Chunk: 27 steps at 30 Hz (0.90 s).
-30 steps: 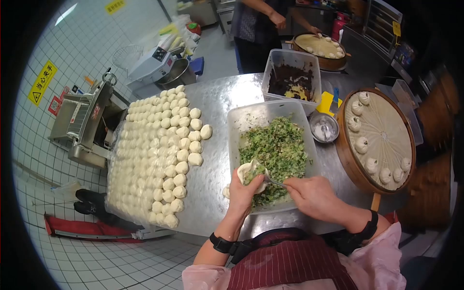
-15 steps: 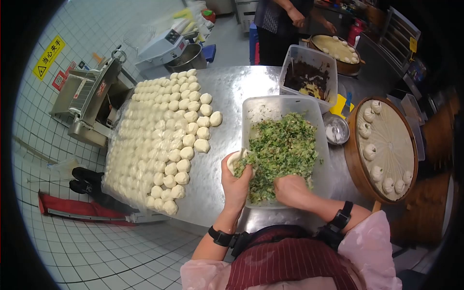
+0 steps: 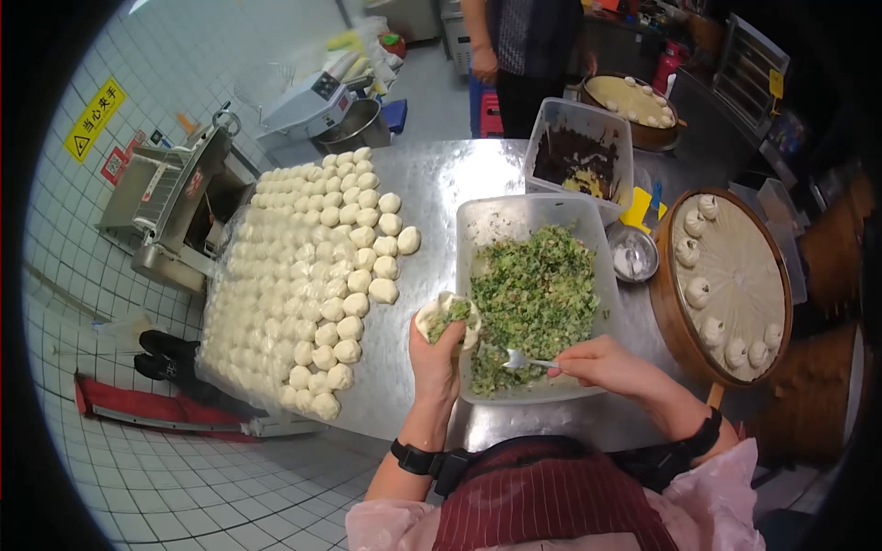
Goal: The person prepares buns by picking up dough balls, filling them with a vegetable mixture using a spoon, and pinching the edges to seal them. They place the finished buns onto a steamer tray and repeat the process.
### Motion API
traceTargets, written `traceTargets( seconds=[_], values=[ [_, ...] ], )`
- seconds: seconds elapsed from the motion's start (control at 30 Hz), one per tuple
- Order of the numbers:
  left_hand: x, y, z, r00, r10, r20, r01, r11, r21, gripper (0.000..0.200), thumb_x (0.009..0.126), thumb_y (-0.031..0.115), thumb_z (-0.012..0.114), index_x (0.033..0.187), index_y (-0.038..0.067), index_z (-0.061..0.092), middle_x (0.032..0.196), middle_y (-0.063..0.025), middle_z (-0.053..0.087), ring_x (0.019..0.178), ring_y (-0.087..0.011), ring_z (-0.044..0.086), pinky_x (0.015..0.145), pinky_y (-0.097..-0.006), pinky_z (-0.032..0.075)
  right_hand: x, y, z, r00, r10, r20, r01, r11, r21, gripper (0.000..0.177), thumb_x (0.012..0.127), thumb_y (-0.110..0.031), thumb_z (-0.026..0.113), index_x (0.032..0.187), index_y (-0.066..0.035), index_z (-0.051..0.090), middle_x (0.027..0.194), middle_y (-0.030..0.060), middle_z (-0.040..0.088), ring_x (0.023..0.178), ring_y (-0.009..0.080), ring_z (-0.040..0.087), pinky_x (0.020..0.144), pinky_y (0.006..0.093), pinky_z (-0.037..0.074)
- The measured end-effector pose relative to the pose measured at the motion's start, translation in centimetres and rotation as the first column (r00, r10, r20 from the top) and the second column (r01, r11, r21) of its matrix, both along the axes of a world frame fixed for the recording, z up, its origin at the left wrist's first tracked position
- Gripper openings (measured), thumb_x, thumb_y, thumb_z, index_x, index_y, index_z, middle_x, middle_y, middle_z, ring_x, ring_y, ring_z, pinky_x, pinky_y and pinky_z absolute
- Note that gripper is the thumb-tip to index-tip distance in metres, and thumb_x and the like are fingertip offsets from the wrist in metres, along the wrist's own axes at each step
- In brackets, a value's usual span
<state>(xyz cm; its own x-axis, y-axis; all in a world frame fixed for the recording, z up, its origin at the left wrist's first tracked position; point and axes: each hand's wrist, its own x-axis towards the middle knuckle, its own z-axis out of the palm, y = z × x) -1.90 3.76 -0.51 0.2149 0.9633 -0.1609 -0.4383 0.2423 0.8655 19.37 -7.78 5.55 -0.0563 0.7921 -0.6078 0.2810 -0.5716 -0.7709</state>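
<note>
My left hand (image 3: 434, 360) cups a round dough wrapper (image 3: 425, 321) with chopped green filling (image 3: 447, 314) in its hollow, left of the plastic tub; the thumb presses on the filling. My right hand (image 3: 602, 365) grips the handle of a small spoon (image 3: 519, 359), whose pale head is over the near part of the tub. Chopped green vegetable filling (image 3: 542, 285) covers most of the bottom of the translucent tub (image 3: 484, 213). To the left, rows of dough balls (image 3: 367, 220) lie on the metal table, many of them under clear plastic sheeting (image 3: 266, 303).
A bamboo steamer (image 3: 671, 317) with several shaped buns (image 3: 698, 291) stands at the right. A metal bowl (image 3: 632, 254), a yellow scraper (image 3: 638, 209) and a tub of dark filling (image 3: 537, 147) sit behind. Another person (image 3: 531, 46) stands beyond the table near a second steamer (image 3: 616, 119).
My right hand has come up from the filling, and its spoon now shows. My left hand has moved slightly left and down, the wrapper opened upward with filling visible. The other person has shifted left.
</note>
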Motion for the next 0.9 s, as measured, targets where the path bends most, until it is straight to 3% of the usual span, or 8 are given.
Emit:
traceTargets(
  seconds=[0.23, 0.37, 0.6, 0.7, 0.77, 0.8, 0.87, 0.9],
  values=[
    [2.0, -1.7, 2.1, 0.786, -0.182, 0.591, 0.406, 0.873, -0.271, 0.045, 0.086, 0.016, 0.061, 0.125, 0.002, 0.043, 0.118, -0.0136, 0.054, 0.109, -0.0262, 0.055, 0.091, -0.0427, 0.049, 0.8, -0.7, 3.1, 0.972, -0.164, -0.167, 0.199, 0.956, 0.217, 0.021, 0.090, -0.020, 0.055, 0.097, -0.008, 0.070, 0.059, -0.0052, 0.049, 0.056, 0.0038, 0.042, 0.051, 0.0206, 0.034],
    [3.5, -2.3, 0.2, 0.946, -0.287, 0.149, 0.308, 0.941, -0.142, 0.039, 0.085, 0.006, 0.061, 0.121, 0.005, 0.045, 0.108, -0.0079, 0.058, 0.096, -0.0197, 0.061, 0.078, -0.0342, 0.056, 0.5, -0.2, -0.5, 0.993, -0.098, 0.070, 0.074, 0.957, 0.280, 0.024, 0.089, -0.024, 0.053, 0.099, -0.010, 0.069, 0.059, 0.0028, 0.055, 0.056, 0.0093, 0.048, 0.054, 0.0264, 0.040],
    [3.9, -1.9, -1.2, 0.987, -0.151, 0.052, 0.156, 0.979, -0.130, 0.038, 0.082, -0.004, 0.060, 0.116, 0.004, 0.046, 0.104, -0.0081, 0.059, 0.089, -0.0194, 0.063, 0.075, -0.0341, 0.058, -0.3, -1.5, 2.1, 0.949, -0.119, 0.291, 0.011, 0.938, 0.347, 0.025, 0.087, -0.025, 0.050, 0.096, -0.011, 0.068, 0.069, 0.0138, 0.062, 0.064, 0.0259, 0.061, 0.060, 0.0364, 0.046],
    [3.2, -1.2, -0.5, 0.984, -0.153, 0.088, 0.163, 0.979, -0.121, 0.038, 0.083, -0.004, 0.058, 0.118, 0.002, 0.044, 0.108, -0.0112, 0.058, 0.093, -0.0220, 0.063, 0.077, -0.0345, 0.058, 1.6, -1.7, 2.9, 0.864, -0.077, 0.497, -0.114, 0.933, 0.342, 0.023, 0.086, -0.022, 0.050, 0.091, -0.008, 0.068, 0.070, 0.0153, 0.062, 0.066, 0.0287, 0.062, 0.060, 0.0390, 0.047],
    [3.4, -1.3, 0.1, 0.966, -0.200, 0.161, 0.228, 0.957, -0.181, 0.039, 0.084, -0.003, 0.058, 0.119, 0.001, 0.043, 0.109, -0.0119, 0.058, 0.096, -0.0228, 0.063, 0.078, -0.0347, 0.058, 2.0, -1.4, 1.5, 0.537, -0.137, 0.832, -0.264, 0.910, 0.321, 0.018, 0.082, -0.017, 0.052, 0.081, -0.006, 0.066, 0.069, 0.0156, 0.063, 0.067, 0.0291, 0.063, 0.059, 0.0415, 0.048],
    [3.6, -1.3, 0.3, 0.943, -0.240, 0.231, 0.293, 0.927, -0.232, 0.040, 0.084, -0.002, 0.058, 0.121, 0.001, 0.043, 0.110, -0.0126, 0.058, 0.098, -0.0235, 0.062, 0.078, -0.0349, 0.058, 2.2, -1.0, -0.1, 0.534, -0.142, 0.833, -0.254, 0.913, 0.319, 0.018, 0.082, -0.017, 0.052, 0.081, -0.006, 0.066, 0.069, 0.0156, 0.063, 0.067, 0.0291, 0.063, 0.059, 0.0415, 0.048],
    [4.1, -1.4, 0.0, 0.899, -0.327, 0.290, 0.398, 0.888, -0.232, 0.044, 0.084, -0.002, 0.058, 0.124, -0.003, 0.040, 0.116, -0.0160, 0.057, 0.103, -0.0259, 0.061, 0.084, -0.0364, 0.056, 2.4, 0.5, -4.5, 0.330, -0.012, 0.944, -0.664, 0.708, 0.241, 0.011, 0.078, -0.013, 0.055, 0.075, -0.007, 0.064, 0.063, 0.0125, 0.062, 0.066, 0.0291, 0.064, 0.056, 0.0416, 0.048],
    [4.3, -1.5, -0.1, 0.867, -0.361, 0.344, 0.459, 0.847, -0.267, 0.045, 0.084, -0.002, 0.057, 0.125, -0.005, 0.040, 0.118, -0.0179, 0.055, 0.105, -0.0264, 0.060, 0.087, -0.0372, 0.054, 2.3, 1.2, -5.9, 0.328, -0.016, 0.944, -0.657, 0.714, 0.241, 0.011, 0.078, -0.013, 0.055, 0.075, -0.007, 0.064, 0.063, 0.0125, 0.062, 0.066, 0.0291, 0.064, 0.056, 0.0416, 0.048]
  ],
)
